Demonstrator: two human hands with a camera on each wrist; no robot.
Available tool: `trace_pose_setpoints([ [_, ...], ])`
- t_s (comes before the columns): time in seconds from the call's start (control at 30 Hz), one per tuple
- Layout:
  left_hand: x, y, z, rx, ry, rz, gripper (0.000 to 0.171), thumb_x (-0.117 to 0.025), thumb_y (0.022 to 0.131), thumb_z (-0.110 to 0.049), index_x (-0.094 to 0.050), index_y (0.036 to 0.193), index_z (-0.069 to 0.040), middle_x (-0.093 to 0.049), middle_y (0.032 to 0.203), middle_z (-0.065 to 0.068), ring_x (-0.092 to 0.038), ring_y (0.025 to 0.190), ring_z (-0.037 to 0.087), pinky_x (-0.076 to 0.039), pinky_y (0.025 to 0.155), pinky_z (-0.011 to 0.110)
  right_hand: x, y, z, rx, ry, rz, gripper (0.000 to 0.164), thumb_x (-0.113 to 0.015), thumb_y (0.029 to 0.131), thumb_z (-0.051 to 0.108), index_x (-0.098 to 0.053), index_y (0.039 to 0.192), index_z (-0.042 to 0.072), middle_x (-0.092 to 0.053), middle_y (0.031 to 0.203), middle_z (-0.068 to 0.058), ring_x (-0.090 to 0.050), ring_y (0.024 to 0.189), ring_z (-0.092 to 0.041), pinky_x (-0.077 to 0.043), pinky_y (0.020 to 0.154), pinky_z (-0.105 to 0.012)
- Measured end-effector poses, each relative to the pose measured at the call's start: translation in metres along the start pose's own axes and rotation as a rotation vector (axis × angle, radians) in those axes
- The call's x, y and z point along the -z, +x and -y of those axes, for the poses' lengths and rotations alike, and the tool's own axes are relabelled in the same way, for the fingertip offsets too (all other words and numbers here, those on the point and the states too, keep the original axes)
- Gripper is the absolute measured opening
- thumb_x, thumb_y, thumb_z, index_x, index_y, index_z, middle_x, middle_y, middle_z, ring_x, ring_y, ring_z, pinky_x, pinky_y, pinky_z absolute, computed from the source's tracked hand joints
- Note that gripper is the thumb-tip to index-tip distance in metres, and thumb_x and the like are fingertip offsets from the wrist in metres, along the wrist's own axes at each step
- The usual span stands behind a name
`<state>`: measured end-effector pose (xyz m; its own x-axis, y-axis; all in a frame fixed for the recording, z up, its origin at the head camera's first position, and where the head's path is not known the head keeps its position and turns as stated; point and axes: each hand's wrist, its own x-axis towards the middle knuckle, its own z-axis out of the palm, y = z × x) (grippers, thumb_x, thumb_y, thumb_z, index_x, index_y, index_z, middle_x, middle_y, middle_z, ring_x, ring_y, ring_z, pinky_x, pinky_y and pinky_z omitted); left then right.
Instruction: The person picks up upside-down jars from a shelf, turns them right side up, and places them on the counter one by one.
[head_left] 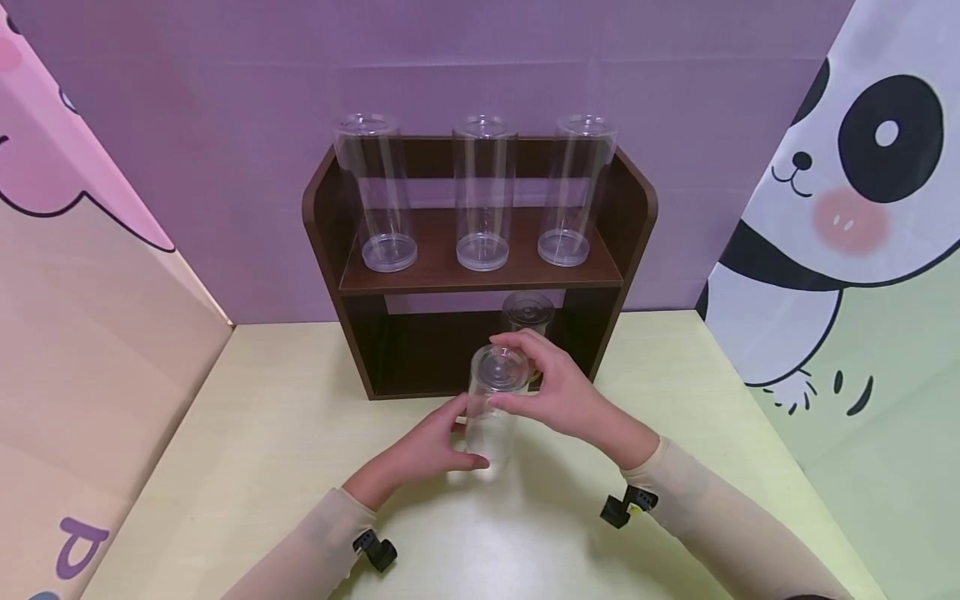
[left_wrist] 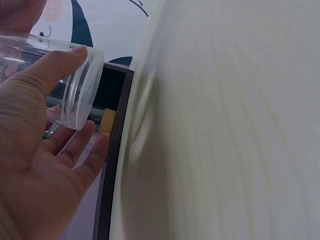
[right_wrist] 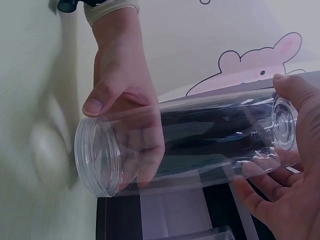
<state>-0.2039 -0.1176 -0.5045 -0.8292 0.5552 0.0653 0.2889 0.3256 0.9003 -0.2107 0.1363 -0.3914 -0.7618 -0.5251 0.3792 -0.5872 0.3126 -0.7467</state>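
A clear plastic jar [head_left: 498, 417] stands between my two hands in front of the shelf, its translucent screw lid [left_wrist: 89, 90] facing down and its ringed base up. My left hand [head_left: 427, 446] holds the lidded lower end, thumb along one side and fingers on the other. At the upper end, my right hand [head_left: 558, 392] grips the jar around its base with thumb and fingers. The right wrist view shows both hands on the jar, which looks empty. Behind my right hand, another clear jar [head_left: 528, 310] with a gold-coloured lid [left_wrist: 106, 121] stands on the lower shelf, partly hidden.
A dark brown two-tier shelf [head_left: 480, 283] stands at the back of the pale table [head_left: 270, 467]. Three tall clear jars, left [head_left: 386, 200], middle [head_left: 484, 200] and right [head_left: 573, 200], stand lid down on its upper tier. Printed panels and a purple backdrop surround the table.
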Motion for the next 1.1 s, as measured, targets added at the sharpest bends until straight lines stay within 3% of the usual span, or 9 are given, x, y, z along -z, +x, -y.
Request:
trace_pose_setpoints([
  [0.3,0.009,-0.005,0.003,-0.011,0.037,-0.013,0.070,-0.097,0.088,-0.019,-0.058,0.145,-0.017,-0.062,0.147,0.002,-0.058,0.139,0.027,-0.051,0.119,0.051,0.011,-0.003,-0.005,-0.021,0.025,0.041,0.071,-0.094,0.091,0.016,-0.061,0.153,0.009,-0.066,0.139,0.000,-0.064,0.126,-0.019,-0.059,0.108,-0.045],
  [0.43,0.022,-0.011,0.006,-0.023,0.090,-0.036,0.073,-0.098,0.087,-0.021,-0.059,0.148,-0.011,-0.062,0.145,0.005,-0.059,0.136,0.031,-0.053,0.116,0.053,0.023,-0.007,-0.015,-0.037,0.059,0.089,0.069,-0.092,0.092,0.011,-0.059,0.153,0.005,-0.066,0.142,-0.003,-0.064,0.129,-0.021,-0.059,0.109,-0.047],
  [0.6,0.043,-0.020,0.005,-0.017,0.148,-0.079,0.074,-0.098,0.087,-0.020,-0.061,0.151,-0.015,-0.062,0.140,-0.001,-0.060,0.133,0.028,-0.053,0.116,0.054,0.037,-0.014,-0.033,-0.040,0.084,0.158,0.069,-0.089,0.094,0.005,-0.056,0.154,0.001,-0.063,0.148,-0.009,-0.065,0.133,-0.028,-0.058,0.110,-0.046],
  [0.83,0.064,-0.026,0.000,-0.058,0.130,-0.138,0.074,-0.098,0.086,-0.014,-0.062,0.150,-0.016,-0.061,0.138,0.000,-0.063,0.128,0.027,-0.053,0.116,0.049,0.043,-0.021,-0.056,-0.088,0.094,0.197,0.068,-0.089,0.093,0.005,-0.055,0.151,0.005,-0.059,0.156,-0.011,-0.059,0.143,-0.030,-0.053,0.117,-0.047],
  [1.1,0.075,-0.028,-0.009,-0.103,0.100,-0.172,0.076,-0.098,0.084,-0.007,-0.062,0.151,-0.014,-0.058,0.144,0.002,-0.065,0.129,0.026,-0.054,0.114,0.038,0.042,-0.026,-0.067,-0.084,0.075,0.194,0.070,-0.091,0.092,0.006,-0.054,0.151,0.007,-0.059,0.155,-0.012,-0.061,0.141,-0.032,-0.054,0.116,-0.044],
])
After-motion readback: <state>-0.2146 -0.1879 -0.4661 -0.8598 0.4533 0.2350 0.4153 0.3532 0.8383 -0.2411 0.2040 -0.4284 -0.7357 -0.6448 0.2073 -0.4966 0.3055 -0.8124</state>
